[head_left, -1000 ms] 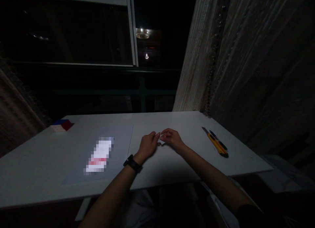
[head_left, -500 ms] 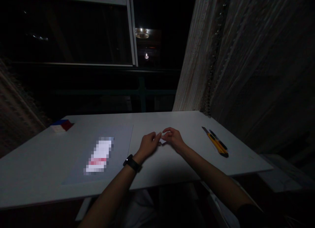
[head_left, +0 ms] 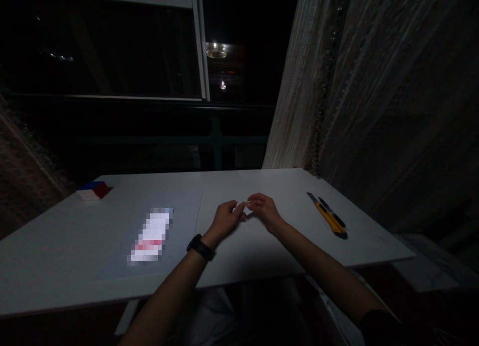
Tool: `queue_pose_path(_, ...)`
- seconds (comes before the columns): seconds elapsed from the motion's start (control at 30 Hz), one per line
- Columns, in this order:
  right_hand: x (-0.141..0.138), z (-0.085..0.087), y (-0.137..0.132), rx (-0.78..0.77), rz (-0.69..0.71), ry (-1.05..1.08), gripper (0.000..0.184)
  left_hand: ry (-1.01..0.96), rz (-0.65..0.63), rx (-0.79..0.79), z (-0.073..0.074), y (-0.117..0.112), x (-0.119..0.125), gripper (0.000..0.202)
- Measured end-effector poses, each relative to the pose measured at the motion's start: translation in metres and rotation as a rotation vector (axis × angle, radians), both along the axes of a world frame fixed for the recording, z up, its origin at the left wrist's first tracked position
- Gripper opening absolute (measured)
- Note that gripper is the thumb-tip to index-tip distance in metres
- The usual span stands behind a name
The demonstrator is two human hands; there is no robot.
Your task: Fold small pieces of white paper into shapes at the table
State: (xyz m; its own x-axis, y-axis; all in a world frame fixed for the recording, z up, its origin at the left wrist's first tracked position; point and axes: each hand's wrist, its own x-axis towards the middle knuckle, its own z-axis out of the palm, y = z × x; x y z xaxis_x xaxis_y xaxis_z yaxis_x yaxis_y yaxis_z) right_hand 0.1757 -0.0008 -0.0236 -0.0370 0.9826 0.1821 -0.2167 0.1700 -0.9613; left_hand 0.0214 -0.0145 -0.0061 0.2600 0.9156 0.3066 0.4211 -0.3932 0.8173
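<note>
Over the middle of the white table (head_left: pixel 262 256), my left hand (head_left: pixel 226 217) and my right hand (head_left: pixel 266 212) meet at their fingertips. Pinched between them is a small white piece (head_left: pixel 248 211) that looks like paper, mostly hidden by the fingers. My left thumb presses on it from the left, and a dark watch circles that wrist. The right thumb and fingers are closed on its other side, knuckles curled.
A glowing phone (head_left: pixel 151 236) with a blurred screen lies on a pale sheet (head_left: pixel 187 221) at left. Behind it sits a colored puzzle cube (head_left: pixel 93 190). To the right lie a yellow utility knife (head_left: pixel 329 217) and a dark pen (head_left: pixel 332 211). A curtain (head_left: pixel 292 96) hangs at the back right.
The fingers of my right hand have curled in closer around the small white piece. My left hand has stayed nearly in place.
</note>
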Motion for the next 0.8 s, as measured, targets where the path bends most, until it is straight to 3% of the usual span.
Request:
queue_pose_path(0.13, 0.0, 0.0, 0.001, 0.01, -0.053, -0.011, 0.032, -0.003, -0.006, 0.019, -0.001, 0.001, 0.0, 0.043)
queue_pose_path(0.37, -0.002, 0.002, 0.0, 0.013, -0.06, -0.031, 0.033, 0.145, 0.145, 0.093, -0.006, 0.006, 0.0, 0.043)
queue_pose_path(0.53, -0.001, 0.0, 0.001, -0.018, -0.08, -0.024, 0.033, 0.111, 0.089, 0.045, -0.008, 0.007, -0.001, 0.039)
queue_pose_path(0.8, 0.0, 0.002, 0.001, -0.061, -0.078, -0.008, 0.032, 0.127, 0.085, 0.102, -0.01, 0.008, -0.002, 0.034)
